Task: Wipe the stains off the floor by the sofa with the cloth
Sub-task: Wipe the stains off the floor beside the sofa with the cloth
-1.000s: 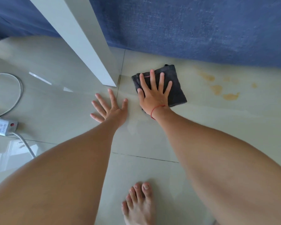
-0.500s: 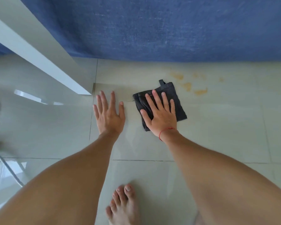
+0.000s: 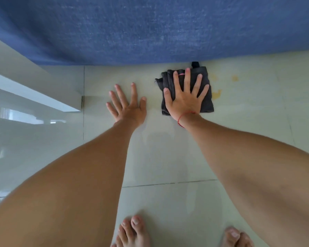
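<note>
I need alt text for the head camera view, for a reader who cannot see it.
A person's right hand presses a folded dark cloth flat on the pale tiled floor, beside yellow stains near a blue sofa. The left hand rests flat on the floor.

Two hands, one cloth, two feet.

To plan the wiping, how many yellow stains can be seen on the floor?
3 stains: one touching the cloth's right edge, one above it, one farther right. Others may hide under the cloth.
</note>
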